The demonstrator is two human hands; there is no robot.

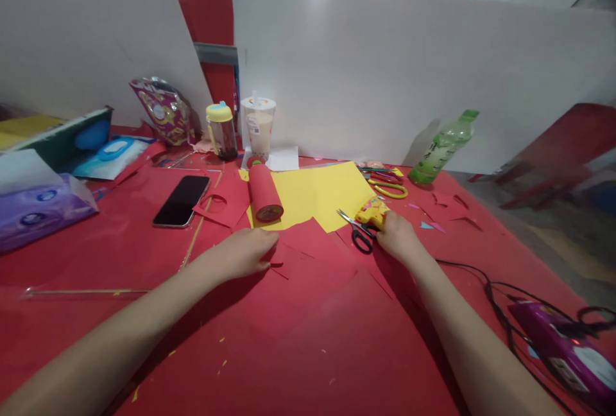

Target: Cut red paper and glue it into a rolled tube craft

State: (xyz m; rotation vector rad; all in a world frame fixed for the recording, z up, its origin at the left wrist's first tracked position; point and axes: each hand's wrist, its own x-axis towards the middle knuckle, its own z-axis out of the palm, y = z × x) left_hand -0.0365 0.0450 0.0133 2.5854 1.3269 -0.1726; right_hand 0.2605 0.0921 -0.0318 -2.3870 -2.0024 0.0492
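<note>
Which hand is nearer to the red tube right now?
Left. The left hand is just in front of the near end of the red tube; the right hand is farther off to the right, by the black-handled scissors.

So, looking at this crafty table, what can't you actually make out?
All in the head view:
What, if anything, the left hand pinches: the hand covers it.
How firmly the right hand holds the yellow tool: its own back hides the contact.
The far end of the purple device: cut off by the right edge.
The green bottle's small print: too blurred.
</note>
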